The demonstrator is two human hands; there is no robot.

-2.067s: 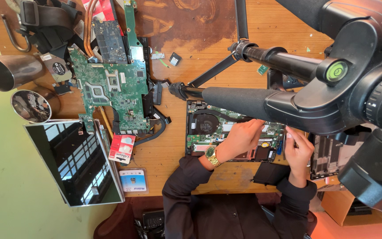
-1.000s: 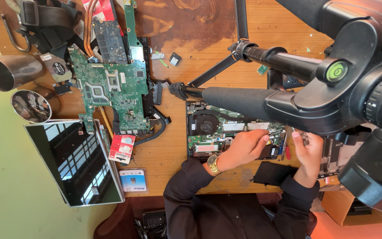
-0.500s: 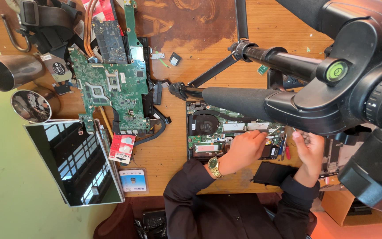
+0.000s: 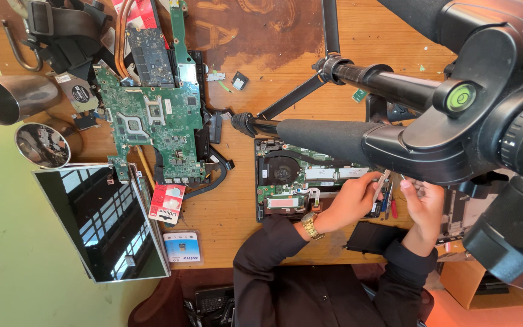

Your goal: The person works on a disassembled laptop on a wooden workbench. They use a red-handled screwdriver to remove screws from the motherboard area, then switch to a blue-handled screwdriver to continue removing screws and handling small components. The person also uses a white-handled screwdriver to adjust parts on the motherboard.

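The opened laptop base [image 4: 310, 181] is lying on the wooden worktop [image 4: 237, 212], near its front edge, right of the middle. The left hand [image 4: 352, 203] is resting over the right part of this base, and its grip is closed on a thin grey strip [image 4: 381, 184] — the strip is standing up from the fingers, tilted. The right hand [image 4: 422, 203] is staying just beside it, near the front right corner; its fingers are curled together, but I cannot tell if they are clamping something. Between the two hands some small tools with blue and red handles [image 4: 390, 203] are lying. A black flat part [image 4: 373, 237] is lying at the front edge, under the wrists.

A tripod and camera [image 4: 455, 103] are hanging over the right side, so room there is narrow. To the left the green motherboard [image 4: 152, 121] and a screen panel [image 4: 101, 221] are occupying the worktop — bare wood is showing between them and the base.
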